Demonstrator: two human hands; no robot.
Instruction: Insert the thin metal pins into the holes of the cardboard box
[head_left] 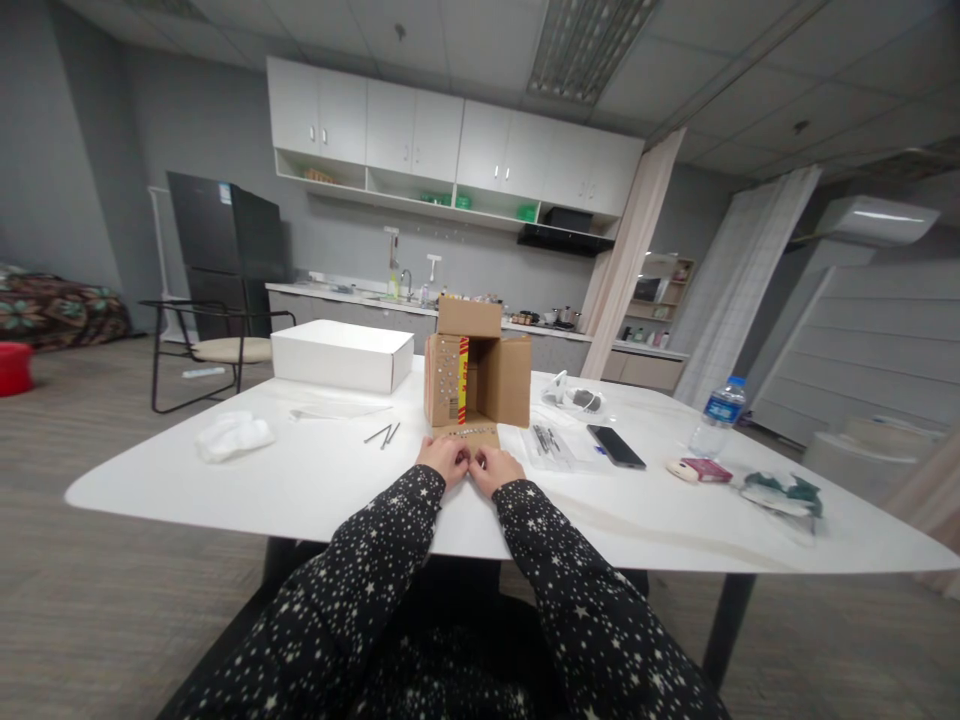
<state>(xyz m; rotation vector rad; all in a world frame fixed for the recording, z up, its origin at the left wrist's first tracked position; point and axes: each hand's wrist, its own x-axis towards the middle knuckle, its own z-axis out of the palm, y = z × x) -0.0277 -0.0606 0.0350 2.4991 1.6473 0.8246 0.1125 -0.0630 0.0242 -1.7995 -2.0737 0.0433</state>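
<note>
A small cardboard box (514,380) lies with its opening toward me and its flaps spread. Small shiny bits dot its left flap, which bears a red and yellow strip, and a row of them lies along the bottom flap (480,437). At the near edge of that flap, my left hand (444,459) and my right hand (495,468) almost meet. Both have curled fingers with the fingertips together. What is between them, if anything, is too small to make out. Left of the box lie a few thin dark rods (387,435).
Right of the box are a clear packet of slim tools (551,445), a phone (616,447), a water bottle (720,415), a pink pack (709,470) and a green crumpled item (784,495). Leftward are a white box (341,355) and white wadding (234,437).
</note>
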